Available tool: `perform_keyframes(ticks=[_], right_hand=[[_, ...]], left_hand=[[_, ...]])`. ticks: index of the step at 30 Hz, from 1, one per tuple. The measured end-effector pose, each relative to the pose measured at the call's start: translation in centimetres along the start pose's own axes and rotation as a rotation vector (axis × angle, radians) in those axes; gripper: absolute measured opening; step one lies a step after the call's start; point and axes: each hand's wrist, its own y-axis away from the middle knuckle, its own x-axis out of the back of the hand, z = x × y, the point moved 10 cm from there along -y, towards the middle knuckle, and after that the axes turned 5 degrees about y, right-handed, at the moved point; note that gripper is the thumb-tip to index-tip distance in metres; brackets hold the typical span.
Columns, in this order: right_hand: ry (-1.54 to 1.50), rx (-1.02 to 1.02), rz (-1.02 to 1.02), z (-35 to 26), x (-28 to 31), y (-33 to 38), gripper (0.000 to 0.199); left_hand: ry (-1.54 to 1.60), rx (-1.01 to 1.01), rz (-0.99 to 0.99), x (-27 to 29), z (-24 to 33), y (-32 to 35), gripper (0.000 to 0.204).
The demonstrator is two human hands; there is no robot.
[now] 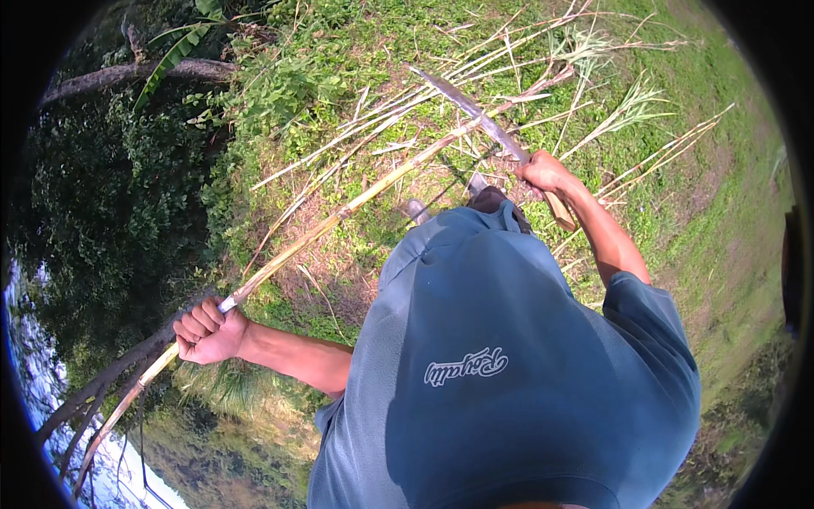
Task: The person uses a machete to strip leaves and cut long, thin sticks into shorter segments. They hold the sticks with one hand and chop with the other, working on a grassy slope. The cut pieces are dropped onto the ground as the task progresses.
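A blue-grey shirt (509, 382) fills the lower centre of the frame. At lower left, the left hand (206, 331) is curled in a tight fist around a long pale cane stalk (339, 212), which runs diagonally from the lower left edge up toward the centre. At upper right of centre, the right hand (543, 174) is clenched on the wooden handle of a long machete (475, 114), its blade angled up and left, crossing the stalk's upper end. Beyond, cut stalks (543, 51) lie scattered on grass (721, 195); dark trees (119, 187) fill the upper left.
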Motion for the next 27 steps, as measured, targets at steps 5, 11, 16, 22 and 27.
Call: perform_keyframes(ticks=[5, 11, 16, 22, 27], right_hand=[[-0.042, 0.082, -0.153, -2.6, -0.7, 2.2, 0.029], [-0.124, -0.123, 0.142, 2.4, 3.5, -1.7, 0.037], [-0.4, 0.01, -0.053, -1.5, 0.7, 1.0, 0.024], [-0.049, -0.066, 0.138, -0.9, 4.7, -1.2, 0.038], [0.066, 0.123, 0.124, -6.1, 1.4, 0.5, 0.026]], left_hand=[[0.037, 0.019, 0.058, 0.6, 4.4, -0.5, 0.033], [0.023, -0.003, 0.167, 4.1, 3.3, 1.5, 0.034], [0.084, -0.007, 0.111, 3.2, 2.4, 1.7, 0.034], [0.107, -0.002, -0.027, 0.9, 1.2, 1.4, 0.034], [0.025, -0.055, -0.026, 0.4, 2.1, 1.5, 0.034]])
